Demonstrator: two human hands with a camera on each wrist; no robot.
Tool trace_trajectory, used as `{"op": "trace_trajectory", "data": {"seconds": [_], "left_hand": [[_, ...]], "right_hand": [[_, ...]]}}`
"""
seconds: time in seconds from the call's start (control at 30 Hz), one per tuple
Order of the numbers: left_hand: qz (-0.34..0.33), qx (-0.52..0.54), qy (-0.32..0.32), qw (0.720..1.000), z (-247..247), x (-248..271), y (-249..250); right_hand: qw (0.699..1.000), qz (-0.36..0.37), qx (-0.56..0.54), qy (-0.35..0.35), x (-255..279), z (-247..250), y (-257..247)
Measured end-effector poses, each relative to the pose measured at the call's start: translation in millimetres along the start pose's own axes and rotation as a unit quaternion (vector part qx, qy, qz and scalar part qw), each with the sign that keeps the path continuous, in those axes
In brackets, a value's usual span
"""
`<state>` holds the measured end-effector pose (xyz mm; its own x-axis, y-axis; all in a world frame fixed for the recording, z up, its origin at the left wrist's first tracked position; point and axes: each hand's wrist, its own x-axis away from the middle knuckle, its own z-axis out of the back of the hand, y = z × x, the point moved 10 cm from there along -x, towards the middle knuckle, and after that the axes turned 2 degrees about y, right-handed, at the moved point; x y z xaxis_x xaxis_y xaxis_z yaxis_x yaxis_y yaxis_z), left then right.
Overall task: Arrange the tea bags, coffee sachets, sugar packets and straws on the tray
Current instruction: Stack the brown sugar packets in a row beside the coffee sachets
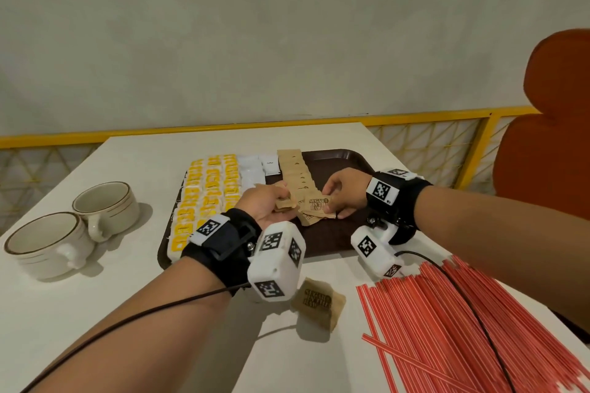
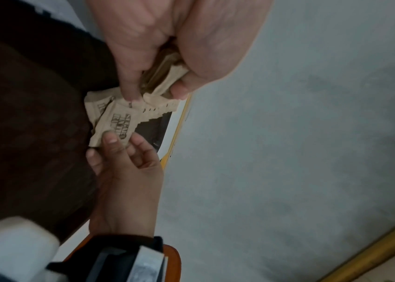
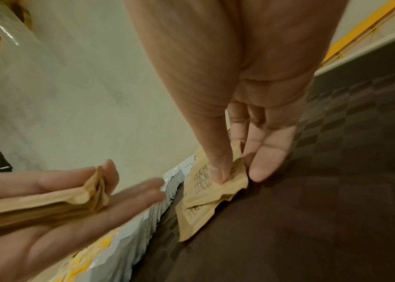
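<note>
1. The white table [image 1: 134,297] is carrying everything, with an orange chair [image 1: 552,124] standing off at its right side.
2. The dark brown tray [image 1: 338,239] is sitting in the middle of the table, its right part bare.
3. The red straws [image 1: 463,322] are lying in a loose heap on the table, near the tray's right corner and off it.
4. Two cream cups [image 1: 76,230] are sitting left of the tray, touching each other.
5. The yellow tea bags [image 1: 207,195] are lying in rows on the tray's left side, with the white coffee sachets [image 1: 255,169] just beside them.
6. The brown sugar packets [image 1: 295,175] are running in an overlapped row beside the sachets.
7. The left hand [image 1: 269,206] is holding a stack of packets [image 3: 46,206] between thumb and fingers.
8. The right hand [image 1: 346,193] is pinching the nearest sugar packet [image 1: 317,206] at the row's near end.
9. One loose packet [image 1: 319,303] is lying on the table, near the tray's front edge.
</note>
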<state>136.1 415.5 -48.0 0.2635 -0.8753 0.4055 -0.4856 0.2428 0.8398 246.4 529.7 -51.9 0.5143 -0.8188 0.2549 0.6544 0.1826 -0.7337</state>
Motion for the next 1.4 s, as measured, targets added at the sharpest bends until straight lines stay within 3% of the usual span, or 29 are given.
{"op": "trace_trajectory", "data": {"seconds": [0.13,0.37,0.67,0.97,1.2,1.4], "left_hand": [[0.012,-0.070,0.013,0.997,-7,-6,-12],[-0.004,-0.102,0.027,0.994,-11,1,-9],[-0.060,-0.158,0.084,0.982,-4,7,3],[-0.010,-0.025,0.055,0.998,-8,6,-12],[0.006,-0.029,0.056,0.998,0,-1,-23],[0.023,0.040,0.047,0.998,-3,8,-26]], "right_hand": [[1.000,-0.002,-0.019,0.001,2,1,1],[0.994,0.001,-0.102,0.024,5,6,7],[0.996,0.028,-0.074,0.037,3,5,4],[1.000,0.021,-0.022,0.000,7,0,2],[0.997,0.040,0.049,-0.039,13,-7,-7],[0.999,0.038,0.026,-0.017,15,-4,-4]]}}
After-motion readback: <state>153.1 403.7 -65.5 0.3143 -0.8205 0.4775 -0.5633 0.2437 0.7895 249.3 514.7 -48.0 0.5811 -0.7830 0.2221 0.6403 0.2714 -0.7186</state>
